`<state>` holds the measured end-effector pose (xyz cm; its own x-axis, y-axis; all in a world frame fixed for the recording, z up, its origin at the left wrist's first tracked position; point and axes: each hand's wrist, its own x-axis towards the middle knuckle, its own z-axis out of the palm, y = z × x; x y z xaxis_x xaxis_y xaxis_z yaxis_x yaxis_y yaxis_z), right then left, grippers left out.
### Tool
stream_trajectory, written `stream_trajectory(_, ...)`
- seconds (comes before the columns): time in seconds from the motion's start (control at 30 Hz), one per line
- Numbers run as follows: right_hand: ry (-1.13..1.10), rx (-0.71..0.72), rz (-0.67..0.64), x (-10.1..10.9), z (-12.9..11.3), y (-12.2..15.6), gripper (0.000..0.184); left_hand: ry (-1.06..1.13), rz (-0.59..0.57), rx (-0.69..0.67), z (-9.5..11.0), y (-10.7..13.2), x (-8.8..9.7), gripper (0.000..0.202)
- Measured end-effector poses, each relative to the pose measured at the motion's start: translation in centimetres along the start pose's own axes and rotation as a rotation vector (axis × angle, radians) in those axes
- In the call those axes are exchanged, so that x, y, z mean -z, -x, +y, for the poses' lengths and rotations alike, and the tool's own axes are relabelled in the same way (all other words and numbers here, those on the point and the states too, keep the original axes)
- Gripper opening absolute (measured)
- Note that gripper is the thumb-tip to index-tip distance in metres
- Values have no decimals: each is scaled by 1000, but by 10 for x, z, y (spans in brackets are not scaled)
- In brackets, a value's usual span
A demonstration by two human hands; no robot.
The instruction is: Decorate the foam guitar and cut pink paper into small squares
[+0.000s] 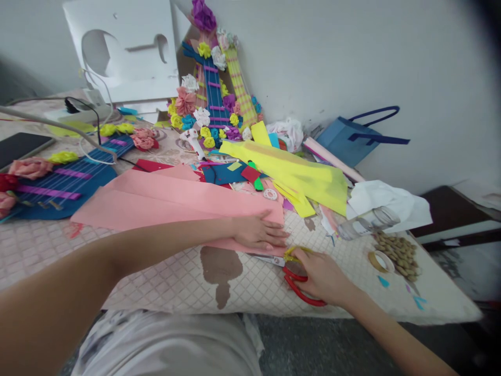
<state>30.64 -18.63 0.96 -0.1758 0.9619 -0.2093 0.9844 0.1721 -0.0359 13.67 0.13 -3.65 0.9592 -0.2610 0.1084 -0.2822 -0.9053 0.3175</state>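
Note:
A large pink sheet (180, 196), perhaps felt or paper, lies across the table in front of me. Flat on its right end rests my left hand (256, 231), fingers stretched out and together, pressing on the surface. My right hand (321, 274) grips a pair of scissors (278, 261) with red and yellow handles. Their blades point left along the sheet's near edge, just below my left fingers. Whether the blades are parted is hard to see, as the tips meet the sheet's edge.
Yellow sheets (297, 169), a white glue gun (192, 142) and colored scraps lie behind. Flower-decorated paper guitars (213, 89) lean on the wall; another guitar (58, 185) lies left. Rightward are a clear jar (368, 222), a tape roll (381, 262), peanuts (397, 256) and a blue bag (344, 141).

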Motion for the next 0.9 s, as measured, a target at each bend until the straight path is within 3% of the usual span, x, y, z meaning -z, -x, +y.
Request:
stream_trajectory(0.1, 38, 1, -27, -2, 3, 1, 29, 31, -25, 33, -1, -1, -1, 49)
stream_trajectory(0.27, -13, -9, 11, 1, -1, 3, 31, 27, 57, -18, -2, 0, -3, 47)
stream_trajectory(0.43, -38, -18, 19, 6, -8, -2, 29, 59, 18, 0, -1, 0, 0, 47)
stream_trajectory(0.9, -7, 7, 0, 3, -8, -5, 31, 76, 68, 5, -2, -1, -2, 46)
